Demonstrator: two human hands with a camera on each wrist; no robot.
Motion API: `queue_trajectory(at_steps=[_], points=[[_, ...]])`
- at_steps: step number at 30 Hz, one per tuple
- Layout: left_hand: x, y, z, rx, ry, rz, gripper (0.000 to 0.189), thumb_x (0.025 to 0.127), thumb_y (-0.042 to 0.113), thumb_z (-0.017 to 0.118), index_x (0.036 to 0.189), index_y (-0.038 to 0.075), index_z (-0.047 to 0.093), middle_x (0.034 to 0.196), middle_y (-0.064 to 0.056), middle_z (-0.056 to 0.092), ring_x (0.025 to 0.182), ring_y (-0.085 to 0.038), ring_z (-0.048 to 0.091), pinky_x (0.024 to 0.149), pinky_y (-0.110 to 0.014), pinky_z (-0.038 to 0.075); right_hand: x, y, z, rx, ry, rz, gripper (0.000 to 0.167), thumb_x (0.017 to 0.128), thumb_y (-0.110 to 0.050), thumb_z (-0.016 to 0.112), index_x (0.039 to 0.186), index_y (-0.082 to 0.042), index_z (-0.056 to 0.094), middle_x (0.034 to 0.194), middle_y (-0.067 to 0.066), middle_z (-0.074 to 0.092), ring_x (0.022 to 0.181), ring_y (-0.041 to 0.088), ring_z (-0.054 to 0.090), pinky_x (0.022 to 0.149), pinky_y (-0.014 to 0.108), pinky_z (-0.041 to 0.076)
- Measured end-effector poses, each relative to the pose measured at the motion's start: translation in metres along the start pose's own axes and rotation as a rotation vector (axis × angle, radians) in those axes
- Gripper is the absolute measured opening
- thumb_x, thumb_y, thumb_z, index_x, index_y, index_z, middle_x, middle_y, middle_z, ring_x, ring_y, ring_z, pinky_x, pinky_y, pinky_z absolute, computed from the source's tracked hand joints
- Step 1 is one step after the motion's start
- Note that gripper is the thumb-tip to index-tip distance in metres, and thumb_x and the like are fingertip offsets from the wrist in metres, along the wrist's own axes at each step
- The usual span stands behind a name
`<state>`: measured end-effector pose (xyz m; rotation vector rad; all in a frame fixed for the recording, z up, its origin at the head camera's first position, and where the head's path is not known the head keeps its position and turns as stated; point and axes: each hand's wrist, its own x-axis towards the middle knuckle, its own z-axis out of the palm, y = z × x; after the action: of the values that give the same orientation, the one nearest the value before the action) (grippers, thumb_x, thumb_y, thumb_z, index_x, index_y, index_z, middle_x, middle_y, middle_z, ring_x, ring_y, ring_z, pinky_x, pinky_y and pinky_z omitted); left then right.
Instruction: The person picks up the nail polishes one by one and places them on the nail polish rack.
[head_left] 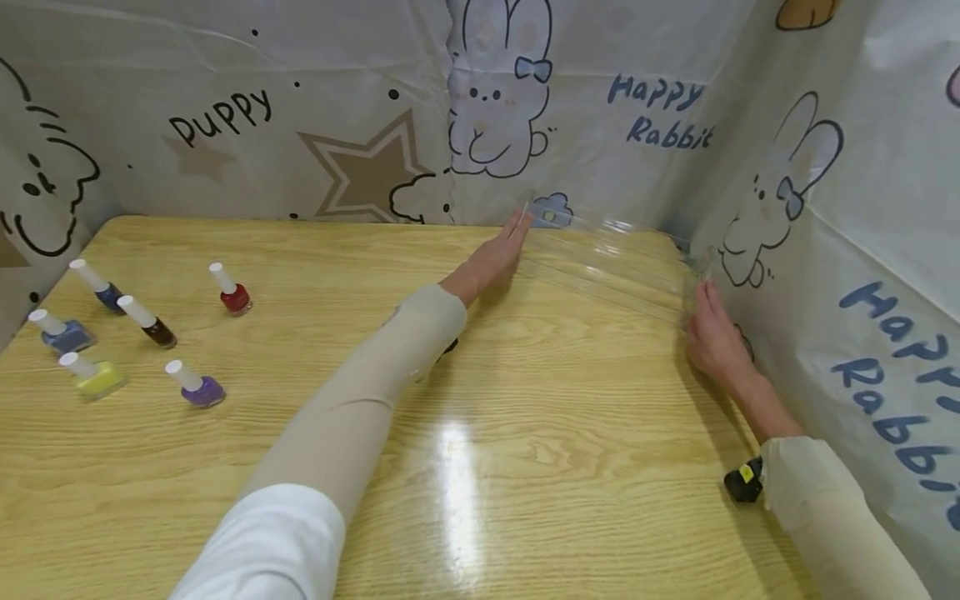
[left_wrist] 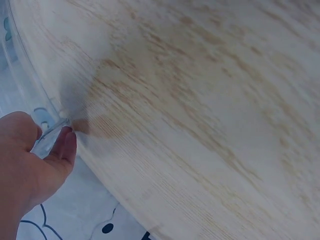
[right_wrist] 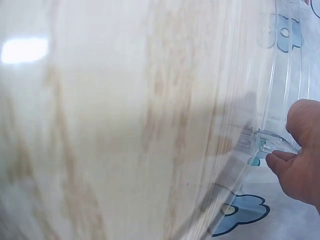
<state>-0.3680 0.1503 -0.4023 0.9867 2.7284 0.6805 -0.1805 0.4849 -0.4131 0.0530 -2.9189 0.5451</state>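
A clear plastic piece with long parallel ridges, like a stepped display rack, spans the gap between both hands at the table's back right corner. My left hand grips its left end; in the left wrist view the thumb and fingers pinch the clear end panel. The right hand holds the other end, and the right wrist view has its fingers on the clear edge there. Through the plastic show the table top and the printed cloth.
At the left of the wooden table stand several white-capped nail polish bottles, among them a red one, a purple one and a yellow one. Printed cloth walls the back and right sides.
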Motion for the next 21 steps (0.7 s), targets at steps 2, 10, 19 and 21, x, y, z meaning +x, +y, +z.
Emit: queue_trajectory(at_steps=[2, 10, 19, 21], points=[[0.000, -0.001, -0.001, -0.008, 0.002, -0.002, 0.066, 0.106, -0.001, 0.031, 0.160, 0.010, -0.004, 0.166, -0.010, -0.009, 0.139, -0.030, 0.038, 0.101, -0.035, 0.043, 0.001, -0.002, 0.000, -0.001, 0.010, 0.006, 0.059, 0.102, -0.001, 0.029, 0.153, 0.014, 0.004, 0.158, 0.036, -0.001, 0.146, 0.047, 0.005, 0.114, 0.059, 0.013], [0.000, -0.003, -0.003, 0.026, -0.031, -0.045, 0.068, 0.106, 0.001, 0.031, 0.159, 0.011, -0.011, 0.166, -0.005, -0.015, 0.115, -0.029, 0.053, 0.086, -0.033, 0.046, 0.011, -0.007, 0.005, -0.019, 0.056, 0.049, 0.058, 0.104, -0.004, 0.027, 0.154, 0.013, 0.002, 0.159, 0.034, -0.002, 0.146, 0.046, 0.008, 0.105, 0.069, 0.025], [0.002, 0.001, -0.001, 0.052, -0.035, -0.045, 0.073, 0.103, -0.004, 0.035, 0.159, 0.009, -0.010, 0.166, -0.006, -0.014, 0.091, -0.026, 0.055, 0.078, -0.033, 0.046, 0.015, -0.011, 0.017, 0.023, 0.151, 0.122, 0.059, 0.096, 0.003, 0.025, 0.151, 0.016, 0.007, 0.156, 0.039, 0.003, 0.137, 0.058, 0.021, 0.103, 0.068, 0.029], [0.002, 0.003, 0.000, 0.053, -0.035, -0.041, 0.073, 0.103, -0.004, 0.037, 0.159, 0.008, -0.009, 0.166, -0.007, -0.014, 0.106, -0.027, 0.055, 0.082, -0.033, 0.046, 0.015, -0.009, 0.018, 0.028, 0.164, 0.110, 0.060, 0.094, 0.005, 0.026, 0.150, 0.017, 0.009, 0.156, 0.039, 0.004, 0.139, 0.056, 0.019, 0.103, 0.068, 0.029]])
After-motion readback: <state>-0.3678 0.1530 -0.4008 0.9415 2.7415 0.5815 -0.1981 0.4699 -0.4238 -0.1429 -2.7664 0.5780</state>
